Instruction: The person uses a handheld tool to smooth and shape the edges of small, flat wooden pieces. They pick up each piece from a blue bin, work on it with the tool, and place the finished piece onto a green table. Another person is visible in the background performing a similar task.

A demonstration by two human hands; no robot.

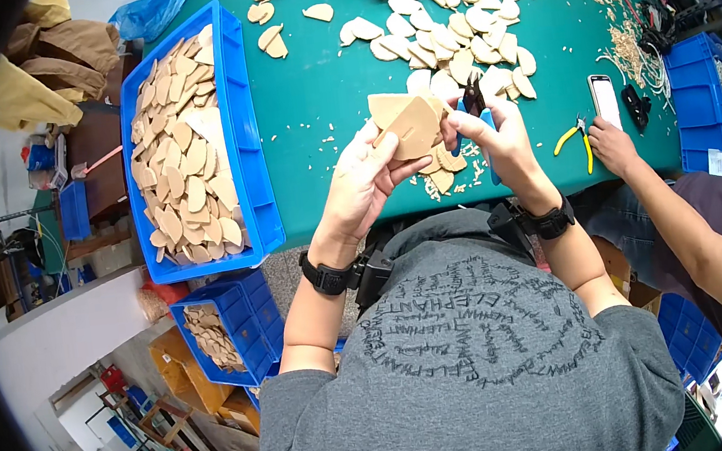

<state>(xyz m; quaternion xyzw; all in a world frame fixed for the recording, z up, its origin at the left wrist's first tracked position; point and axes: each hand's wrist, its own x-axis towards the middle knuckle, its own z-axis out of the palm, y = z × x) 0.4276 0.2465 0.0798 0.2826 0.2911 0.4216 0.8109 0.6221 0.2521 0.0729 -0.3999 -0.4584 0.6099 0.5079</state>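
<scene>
My left hand [358,182] is closed on a few tan half-round pieces [411,129], pinching them between thumb and fingers above the table edge. In my right hand [502,142] is a pair of blue-handled side cutters [472,97], its dark jaws pointing away from me. The fingertips of that hand are close to the right edge of the held pieces. Below my hands, more tan pieces [441,169] lie among small pale scraps. A large heap of similar pieces [455,35] covers the far part of the green table [303,91].
To the left stands a blue crate [243,132] full of tan pieces; another blue bin [243,313] is below. At right, a co-worker's hand [612,146] rests by a phone [604,99], near yellow-handled pliers [587,147]. Another blue crate [695,93] stands far right.
</scene>
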